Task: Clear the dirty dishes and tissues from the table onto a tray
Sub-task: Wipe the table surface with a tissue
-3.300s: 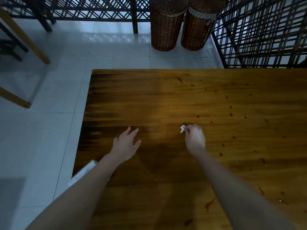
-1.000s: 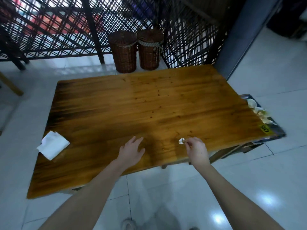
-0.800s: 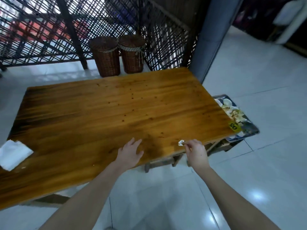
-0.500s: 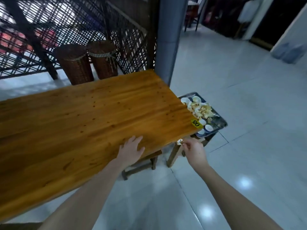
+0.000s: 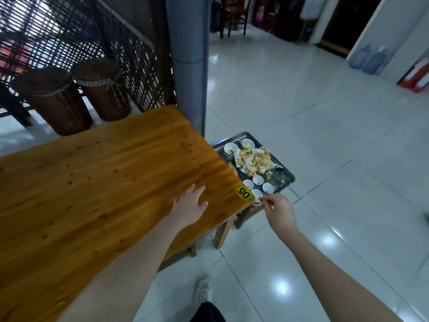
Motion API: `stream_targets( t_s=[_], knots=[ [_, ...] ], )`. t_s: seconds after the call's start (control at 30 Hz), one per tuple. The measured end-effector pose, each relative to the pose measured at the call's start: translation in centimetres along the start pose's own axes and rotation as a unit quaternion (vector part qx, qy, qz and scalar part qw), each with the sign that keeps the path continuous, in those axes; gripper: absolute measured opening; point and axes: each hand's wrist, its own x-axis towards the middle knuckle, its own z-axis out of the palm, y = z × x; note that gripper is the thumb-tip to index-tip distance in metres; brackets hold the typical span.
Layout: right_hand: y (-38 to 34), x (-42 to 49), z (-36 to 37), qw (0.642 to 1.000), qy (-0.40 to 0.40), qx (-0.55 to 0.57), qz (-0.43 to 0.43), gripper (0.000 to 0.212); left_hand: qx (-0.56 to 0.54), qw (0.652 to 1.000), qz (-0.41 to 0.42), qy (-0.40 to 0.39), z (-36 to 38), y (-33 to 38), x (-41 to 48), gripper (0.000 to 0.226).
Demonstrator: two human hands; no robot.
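My right hand (image 5: 277, 211) pinches a small white tissue scrap (image 5: 259, 199) just past the near right corner of the wooden table (image 5: 97, 182), over the near end of the metal tray (image 5: 286, 174). The tray sits low beside the table and holds several small white cups (image 5: 258, 180), two small bowls (image 5: 230, 148) and a heap of crumpled, stained tissues (image 5: 254, 161). My left hand (image 5: 189, 206) rests flat with fingers spread on the tabletop near the corner with the yellow 05 sticker (image 5: 243, 192).
A grey pillar (image 5: 188, 59) stands at the table's far right corner, with two wicker baskets (image 5: 76, 94) and a dark lattice screen (image 5: 69, 36) behind. Glossy tiled floor (image 5: 325, 126) spreads right of the tray. My shoe (image 5: 202, 290) shows below.
I have walked from the table's left side to its right end, carrying the scrap in my right hand. The tray came into view and the scrap is now over its near end.
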Motion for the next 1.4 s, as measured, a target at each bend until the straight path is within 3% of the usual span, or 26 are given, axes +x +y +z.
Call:
stream_targets(
  t_s=[0.27,0.5,0.8,1.17,1.4],
  knots=[
    [2.4,10.6,-1.1,0.999,0.023,-0.006,0.048,0.015,0.005,1.0,0.014,-0.016,-2.3,3.8,12.3,0.056],
    [4.5,16.4,-1.1,0.998,-0.003,0.004,0.067,0.019,0.034,0.999,0.024,-0.032,-2.2,7.4,18.6,0.055],
    [8.8,25.3,-0.6,0.993,-0.103,0.008,0.052,0.019,0.019,0.999,-0.036,-0.005,-0.6,11.0,24.9,0.056],
    [11.3,33.3,-0.3,0.971,-0.212,-0.065,-0.09,0.015,-0.047,0.986,-0.154,0.051,0.8,13.8,26.7,0.056],
    [8.8,33.7,1.1,0.954,-0.227,-0.057,-0.185,0.022,-0.081,0.973,-0.199,0.08,0.2,13.1,24.2,0.057]
  ],
)
